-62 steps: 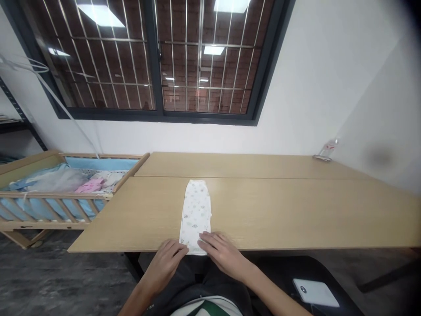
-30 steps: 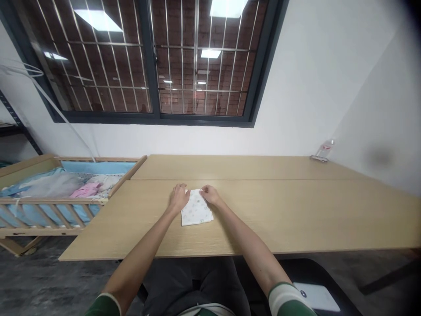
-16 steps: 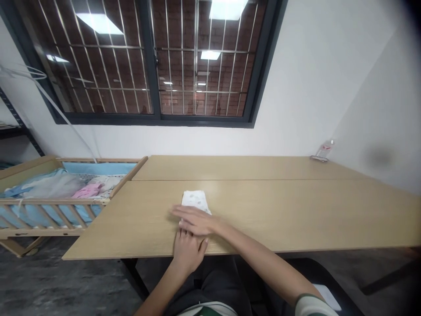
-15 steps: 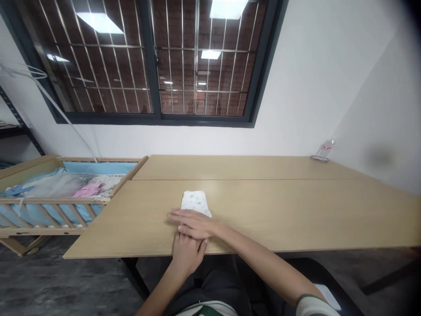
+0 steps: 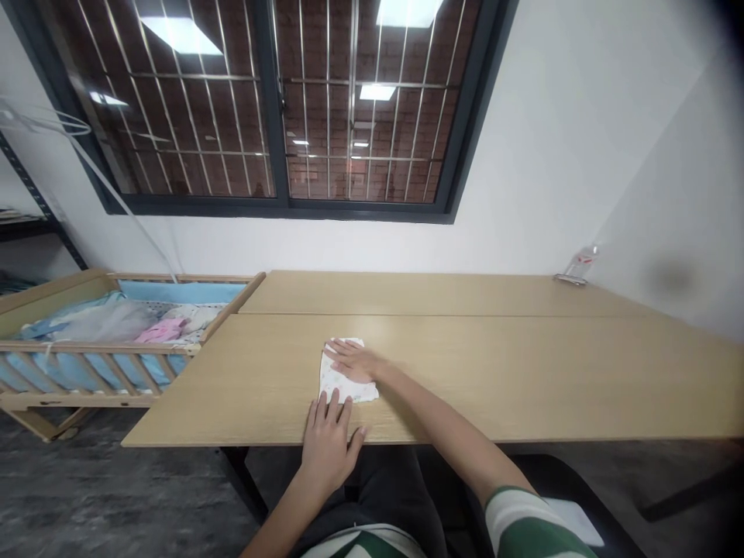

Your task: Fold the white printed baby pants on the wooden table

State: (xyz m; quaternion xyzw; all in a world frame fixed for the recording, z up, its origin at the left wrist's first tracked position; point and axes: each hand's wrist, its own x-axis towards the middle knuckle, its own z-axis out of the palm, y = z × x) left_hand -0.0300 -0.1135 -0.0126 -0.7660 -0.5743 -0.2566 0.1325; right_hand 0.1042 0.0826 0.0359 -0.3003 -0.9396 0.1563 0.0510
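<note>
A white cloth with small faint prints lies flat on the wooden table, close to its front edge. Over its upper part my right hand rests with fingers stretched out to the left. My left hand lies palm down at the table's front edge, its spread fingertips at the cloth's lower edge. Neither hand is closed around anything. Part of the cloth is hidden beneath my right hand.
A wooden crib with blue lining and a pink cloth inside stands left of the table. At the far right, a clear plastic bottle is near the wall. A barred window is ahead; a dark chair sits below right.
My right hand has moved away from above my left hand, up onto the cloth's upper part. My left hand stays near the front edge. The view has shifted slightly.
</note>
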